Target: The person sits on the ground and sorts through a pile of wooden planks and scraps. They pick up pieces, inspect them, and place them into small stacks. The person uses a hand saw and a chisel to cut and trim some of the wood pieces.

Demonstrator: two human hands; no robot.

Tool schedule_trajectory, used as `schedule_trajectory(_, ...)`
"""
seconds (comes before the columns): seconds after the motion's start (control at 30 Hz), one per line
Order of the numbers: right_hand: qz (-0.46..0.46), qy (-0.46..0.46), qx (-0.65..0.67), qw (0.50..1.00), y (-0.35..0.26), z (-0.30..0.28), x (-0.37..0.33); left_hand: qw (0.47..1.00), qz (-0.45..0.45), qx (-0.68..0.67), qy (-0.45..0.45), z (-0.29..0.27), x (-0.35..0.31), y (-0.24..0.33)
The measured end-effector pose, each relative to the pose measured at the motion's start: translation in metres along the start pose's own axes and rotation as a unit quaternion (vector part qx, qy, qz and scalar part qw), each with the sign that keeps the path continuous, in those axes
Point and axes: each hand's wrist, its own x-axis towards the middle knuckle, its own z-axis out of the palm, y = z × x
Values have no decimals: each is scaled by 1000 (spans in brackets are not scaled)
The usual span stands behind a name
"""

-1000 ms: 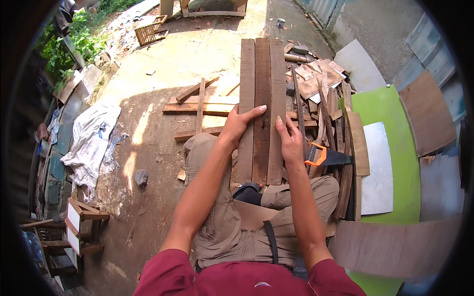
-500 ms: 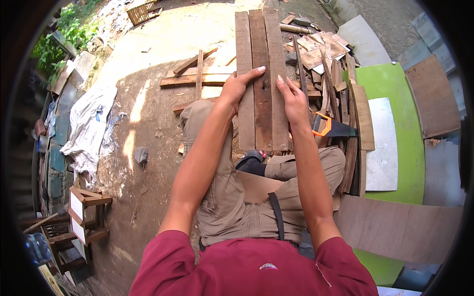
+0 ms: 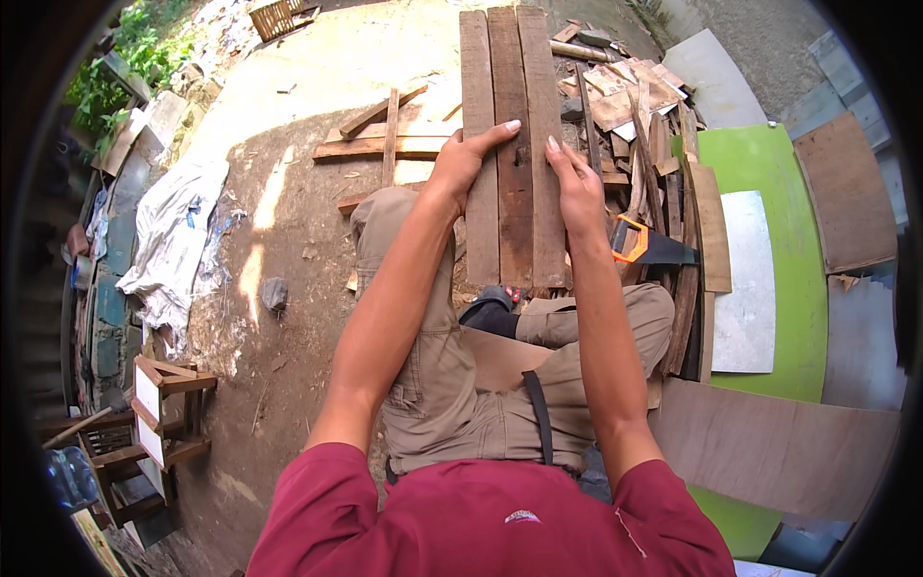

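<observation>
Three brown wooden planks (image 3: 514,212) are held side by side, their long edges touching and their length pointing away from me. The middle one is darker and has a knot-like mark. My left hand (image 3: 461,168) grips the left edge, its thumb lying across onto the middle plank and its other fingers hidden beneath. My right hand (image 3: 579,197) clasps the right edge, fingertips against the right plank. Beneath the near ends are my bent legs and a dark shoe (image 3: 495,300).
A handsaw (image 3: 630,240) with an orange handle lies right of my right hand, by a pile of scrap wood (image 3: 639,101). Loose planks (image 3: 380,147) lie ahead left. Further left are a white cloth (image 3: 173,240), a stone (image 3: 274,293) and a small wooden frame (image 3: 168,413). Green board (image 3: 760,163) lies right.
Both hands have shifted the planks slightly away from me and up in the picture. The grip looks the same.
</observation>
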Motion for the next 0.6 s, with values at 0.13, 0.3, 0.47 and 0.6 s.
schedule_trajectory(0.13,-25,10,-2,1000,9,-3,6,1000,-9,-11,1,0,2,-1)
schedule_trajectory(0.3,-25,2,9,1000,12,-5,10,1000,-1,-12,0,2,1,1)
schedule_trajectory(0.47,-6,9,16,1000,7,0,4,1000,11,1,12,1,-1,0)
schedule_trajectory(0.6,-16,1,18,1000,11,-2,6,1000,5,13,16,2,-2,2)
